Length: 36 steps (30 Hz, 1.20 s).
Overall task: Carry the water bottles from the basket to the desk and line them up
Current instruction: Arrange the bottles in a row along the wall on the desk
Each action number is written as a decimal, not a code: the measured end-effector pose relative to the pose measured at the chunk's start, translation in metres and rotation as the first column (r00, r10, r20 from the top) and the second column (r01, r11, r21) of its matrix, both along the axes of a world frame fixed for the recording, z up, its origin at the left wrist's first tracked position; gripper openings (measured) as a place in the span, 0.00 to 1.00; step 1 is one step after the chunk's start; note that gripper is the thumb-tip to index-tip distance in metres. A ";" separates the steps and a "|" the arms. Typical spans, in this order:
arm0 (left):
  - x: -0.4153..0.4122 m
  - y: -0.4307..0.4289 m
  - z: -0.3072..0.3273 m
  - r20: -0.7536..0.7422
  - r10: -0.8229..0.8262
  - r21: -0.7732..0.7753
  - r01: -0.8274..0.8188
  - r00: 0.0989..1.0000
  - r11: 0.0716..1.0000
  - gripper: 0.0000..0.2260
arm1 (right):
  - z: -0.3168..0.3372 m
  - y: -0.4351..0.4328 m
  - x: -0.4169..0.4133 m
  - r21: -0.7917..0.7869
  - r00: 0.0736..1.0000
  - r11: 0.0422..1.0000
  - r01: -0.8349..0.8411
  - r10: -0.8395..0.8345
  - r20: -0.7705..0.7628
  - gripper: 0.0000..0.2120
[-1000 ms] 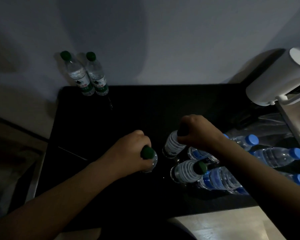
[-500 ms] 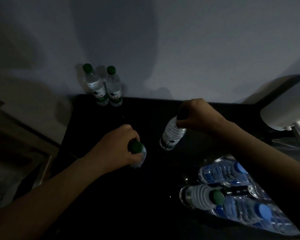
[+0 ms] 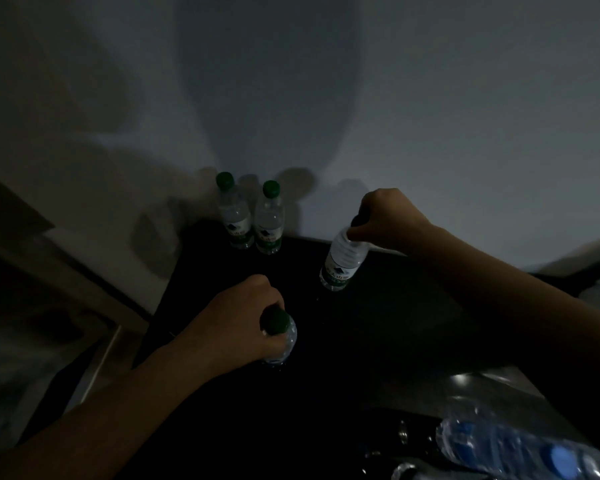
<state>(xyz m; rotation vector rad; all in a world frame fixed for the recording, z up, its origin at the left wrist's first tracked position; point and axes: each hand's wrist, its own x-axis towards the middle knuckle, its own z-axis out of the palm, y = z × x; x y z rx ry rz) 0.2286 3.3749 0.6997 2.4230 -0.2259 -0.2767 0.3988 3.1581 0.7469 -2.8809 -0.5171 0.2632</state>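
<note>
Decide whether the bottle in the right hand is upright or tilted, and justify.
Tilted. The right hand grips its top, and the bottle hangs at a slant, unlike the two upright bottles by the wall.

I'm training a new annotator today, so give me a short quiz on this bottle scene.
1. True or false: the left hand grips one bottle, the right hand another.
2. How many bottles stand against the wall? A one, B two, C four.
3. Fill in: the lying bottle at lower right has a ____ cap.
Key: 1 true; 2 B; 3 blue.
</note>
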 end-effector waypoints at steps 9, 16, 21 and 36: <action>0.029 0.021 -0.007 -0.020 0.048 0.000 -0.048 0.999 0.999 0.11 | -0.019 0.048 0.050 0.046 0.999 0.998 0.030 -0.028 -0.043 0.18; 0.041 0.035 -0.015 -0.006 0.084 -0.043 -0.084 0.996 0.996 0.13 | -0.033 0.073 0.071 0.058 0.998 0.998 0.026 -0.023 -0.051 0.20; 0.043 0.041 -0.018 0.031 0.101 -0.038 -0.099 0.994 0.994 0.14 | -0.038 0.085 0.080 0.055 0.999 0.998 0.027 -0.025 -0.035 0.19; 0.041 0.050 -0.021 0.031 0.123 -0.058 -0.121 0.992 0.991 0.13 | -0.045 0.103 0.091 0.072 0.997 0.997 0.031 -0.025 -0.073 0.14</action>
